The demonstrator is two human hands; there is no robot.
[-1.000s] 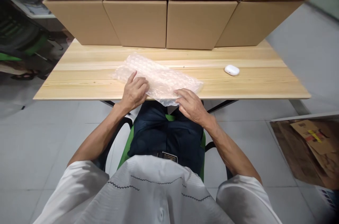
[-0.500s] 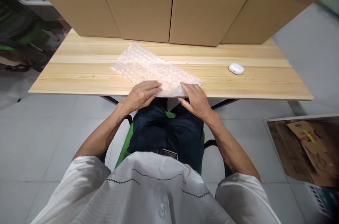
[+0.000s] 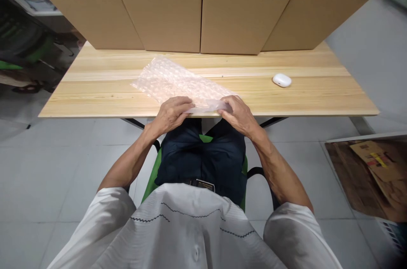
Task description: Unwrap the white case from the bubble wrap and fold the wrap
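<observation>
A clear sheet of bubble wrap point(image 3: 181, 80) lies slantwise on the wooden table, its near edge close to the table's front edge. My left hand point(image 3: 173, 113) is closed at the near edge, fingers on top of the wrap and the thumb low by the table edge. Over the near right corner, my right hand point(image 3: 237, 114) pinches the wrap between thumb and fingers. A strip of film is raised and folded by that hand. What lies under my fingertips is hidden.
Cardboard boxes point(image 3: 163, 21) stand stacked in two visible rows along the back of the wooden table point(image 3: 104, 95). A small white earbud case point(image 3: 282, 80) sits on the right. Flattened cardboard point(image 3: 378, 163) lies on the floor at right.
My right hand's fingers have curled in and gripped the wrap's near right corner, lifting a strip of its edge. My left hand has stayed nearly in place.
</observation>
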